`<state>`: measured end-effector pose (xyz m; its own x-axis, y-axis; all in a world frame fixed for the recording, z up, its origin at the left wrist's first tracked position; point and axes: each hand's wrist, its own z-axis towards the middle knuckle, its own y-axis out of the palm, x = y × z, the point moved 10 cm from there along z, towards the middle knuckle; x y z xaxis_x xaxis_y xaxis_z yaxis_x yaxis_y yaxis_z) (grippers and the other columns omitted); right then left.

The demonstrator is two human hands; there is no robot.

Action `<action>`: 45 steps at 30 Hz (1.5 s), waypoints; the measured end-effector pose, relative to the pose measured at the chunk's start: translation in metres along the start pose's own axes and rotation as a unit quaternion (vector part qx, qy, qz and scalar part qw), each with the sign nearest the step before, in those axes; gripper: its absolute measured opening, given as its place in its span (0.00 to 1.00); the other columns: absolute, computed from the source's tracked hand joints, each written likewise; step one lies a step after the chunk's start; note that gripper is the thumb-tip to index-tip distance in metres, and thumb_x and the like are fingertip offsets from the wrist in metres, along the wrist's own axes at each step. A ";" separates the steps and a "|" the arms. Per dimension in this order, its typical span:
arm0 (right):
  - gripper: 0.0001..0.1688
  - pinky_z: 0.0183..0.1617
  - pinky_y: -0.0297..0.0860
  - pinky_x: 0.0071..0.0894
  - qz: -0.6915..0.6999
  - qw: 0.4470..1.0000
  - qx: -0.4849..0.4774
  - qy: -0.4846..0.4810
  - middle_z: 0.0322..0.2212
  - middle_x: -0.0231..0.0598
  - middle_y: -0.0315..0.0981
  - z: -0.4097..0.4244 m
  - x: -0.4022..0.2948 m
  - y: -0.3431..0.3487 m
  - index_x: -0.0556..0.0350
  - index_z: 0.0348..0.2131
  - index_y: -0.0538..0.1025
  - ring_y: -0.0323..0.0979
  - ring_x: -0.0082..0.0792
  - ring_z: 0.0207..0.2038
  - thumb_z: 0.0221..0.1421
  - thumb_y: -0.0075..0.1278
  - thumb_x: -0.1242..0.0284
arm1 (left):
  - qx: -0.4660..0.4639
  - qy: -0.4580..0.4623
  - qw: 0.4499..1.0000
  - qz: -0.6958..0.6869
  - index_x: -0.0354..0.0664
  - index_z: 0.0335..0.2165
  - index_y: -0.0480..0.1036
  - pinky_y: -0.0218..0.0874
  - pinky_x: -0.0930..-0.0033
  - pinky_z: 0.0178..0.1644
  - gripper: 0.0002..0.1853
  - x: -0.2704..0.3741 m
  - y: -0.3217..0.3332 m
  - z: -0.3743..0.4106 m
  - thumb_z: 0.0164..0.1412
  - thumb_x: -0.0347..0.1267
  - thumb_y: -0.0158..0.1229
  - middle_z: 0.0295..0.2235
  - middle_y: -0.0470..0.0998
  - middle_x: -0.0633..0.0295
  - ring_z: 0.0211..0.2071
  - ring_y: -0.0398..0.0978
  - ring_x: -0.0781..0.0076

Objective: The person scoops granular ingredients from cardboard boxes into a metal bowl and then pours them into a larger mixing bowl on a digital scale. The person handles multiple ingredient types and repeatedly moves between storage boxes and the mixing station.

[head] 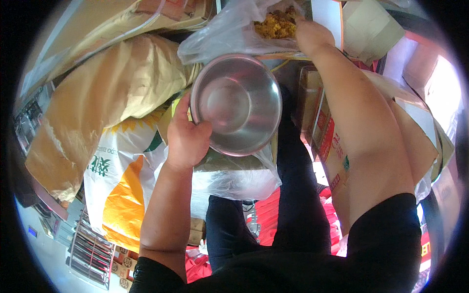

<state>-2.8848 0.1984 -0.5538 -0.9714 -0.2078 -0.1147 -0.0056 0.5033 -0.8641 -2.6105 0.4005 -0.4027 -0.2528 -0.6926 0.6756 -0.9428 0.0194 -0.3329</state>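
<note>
My left hand (pixel 188 137) grips the rim of a round stainless steel bowl (pixel 229 104), thumb over the edge on its left side. No contents show in the bowl, which is held up with its mouth towards me. Beyond it lies a clear plastic bag (pixel 223 34) with its mouth spread. Yellow-brown crumbly matter (pixel 276 25) shows inside the bag. My right hand (pixel 315 36) reaches in at the right edge of this matter. Its fingertips are hidden, so whether they hold any of it does not show.
At left are a large brown paper sack (pixel 121 84) and a white-and-orange printed sack (pixel 124 190). Cardboard boxes (pixel 333 146) stand close on the right, under my right arm. Another plastic bag (pixel 234 183) hangs below the bowl. A wire rack (pixel 91 252) stands at lower left.
</note>
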 end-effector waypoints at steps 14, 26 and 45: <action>0.19 0.55 0.68 0.46 -0.018 0.990 -0.106 0.090 0.47 0.59 0.72 -0.022 0.014 -0.019 0.63 0.46 0.74 0.71 0.52 0.51 0.56 0.42 0.74 | 0.029 -0.029 0.997 0.058 0.33 0.56 0.63 0.61 0.70 0.54 0.34 -0.006 -0.009 -0.030 0.46 0.22 0.55 0.48 0.75 0.54 0.49 0.73 0.67; 0.17 0.39 0.70 0.44 0.527 0.808 -0.002 0.263 0.26 0.47 0.78 -0.177 -0.040 0.017 0.62 0.37 0.73 0.77 0.46 0.32 0.61 0.48 0.63 | 0.043 0.001 0.999 0.033 0.35 0.55 0.63 0.64 0.68 0.49 0.33 -0.035 -0.013 -0.037 0.47 0.24 0.55 0.43 0.76 0.49 0.46 0.75 0.61; 0.23 0.51 0.67 0.39 0.397 0.841 0.290 0.225 0.42 0.52 0.70 -0.514 0.062 -0.317 0.54 0.56 0.68 0.72 0.49 0.45 0.61 0.44 0.77 | -0.060 -0.141 0.988 -0.022 0.38 0.48 0.68 0.66 0.70 0.27 0.25 -0.072 -0.039 -0.103 0.47 0.22 0.55 0.40 0.77 0.60 0.32 0.75 0.69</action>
<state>-3.0647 0.4567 -0.0348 -0.6074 0.4045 -0.6837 0.6767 -0.1873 -0.7120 -2.5783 0.5237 -0.3710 -0.1556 -0.8676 0.4724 -0.9747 0.0573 -0.2158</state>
